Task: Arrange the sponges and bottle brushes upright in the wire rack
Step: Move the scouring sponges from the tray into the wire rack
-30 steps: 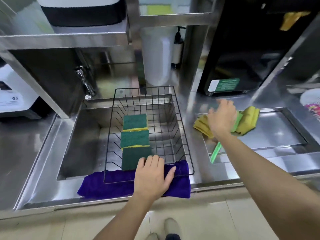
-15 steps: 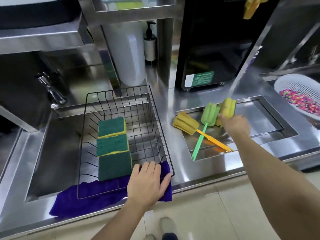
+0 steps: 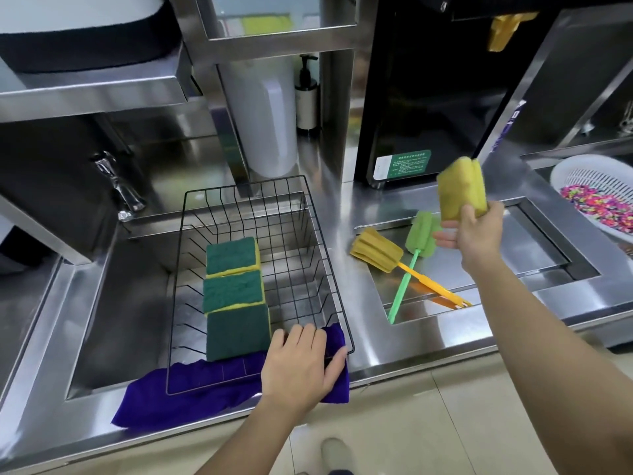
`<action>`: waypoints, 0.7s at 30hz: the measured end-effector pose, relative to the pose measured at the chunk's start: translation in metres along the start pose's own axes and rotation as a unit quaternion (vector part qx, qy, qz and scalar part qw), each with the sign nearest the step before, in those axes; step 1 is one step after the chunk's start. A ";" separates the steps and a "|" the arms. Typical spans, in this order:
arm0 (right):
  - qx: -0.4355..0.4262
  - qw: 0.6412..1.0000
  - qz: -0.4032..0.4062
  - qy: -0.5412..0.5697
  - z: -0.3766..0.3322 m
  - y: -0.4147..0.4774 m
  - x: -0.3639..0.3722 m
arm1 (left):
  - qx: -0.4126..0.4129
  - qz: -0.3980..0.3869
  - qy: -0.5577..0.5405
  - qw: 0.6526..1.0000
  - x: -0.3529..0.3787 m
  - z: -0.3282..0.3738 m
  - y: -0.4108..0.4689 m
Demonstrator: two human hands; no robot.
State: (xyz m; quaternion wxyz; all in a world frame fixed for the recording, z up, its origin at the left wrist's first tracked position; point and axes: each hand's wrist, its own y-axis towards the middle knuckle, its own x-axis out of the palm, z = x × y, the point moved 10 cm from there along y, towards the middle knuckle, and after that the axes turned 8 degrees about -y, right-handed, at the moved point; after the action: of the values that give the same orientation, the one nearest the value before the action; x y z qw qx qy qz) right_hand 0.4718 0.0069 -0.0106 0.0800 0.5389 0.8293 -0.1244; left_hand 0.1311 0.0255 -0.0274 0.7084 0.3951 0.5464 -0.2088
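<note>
A black wire rack (image 3: 318,234) sits over the left sink and holds three green-and-yellow sponges (image 3: 234,296) standing in a row. My left hand (image 3: 301,365) rests on the rack's near right corner, fingers curled over the wire. My right hand (image 3: 476,231) holds a yellow sponge-head bottle brush (image 3: 460,192) raised above the right basin, head up; its handle is hidden by the hand. Two more brushes lie in that basin: a yellow-headed one with an orange handle (image 3: 376,250) and a green one (image 3: 419,231), their handles crossing.
A purple cloth (image 3: 191,392) lies under the rack's front edge. A tap (image 3: 120,186) stands at the back left. A white cylinder (image 3: 267,114) and pump bottle (image 3: 306,94) stand behind the rack. A white colander (image 3: 592,186) of coloured bits sits at far right.
My right hand has closed on the yellow brush and lifted it off the basin, head up. The left hand has stayed on the rack. The camera view shifted slightly.
</note>
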 end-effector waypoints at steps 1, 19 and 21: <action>-0.019 0.999 -0.031 0.020 -0.011 -0.005 0.008 | -0.001 -0.001 0.000 1.000 0.000 0.000 0.000; 0.137 0.930 -0.280 0.194 -0.015 -0.109 0.191 | -0.129 0.060 0.029 0.989 -0.028 -0.074 -0.032; 0.159 0.917 -0.297 0.212 -0.013 -0.118 0.211 | -0.130 0.067 0.038 0.988 -0.027 -0.075 -0.034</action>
State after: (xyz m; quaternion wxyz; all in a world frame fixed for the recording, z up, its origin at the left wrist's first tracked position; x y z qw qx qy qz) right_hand 0.2784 0.1496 -0.0401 -0.2247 0.2868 0.9182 -0.1552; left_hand 0.0518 0.0607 -0.0201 0.7452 0.3427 0.5674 -0.0727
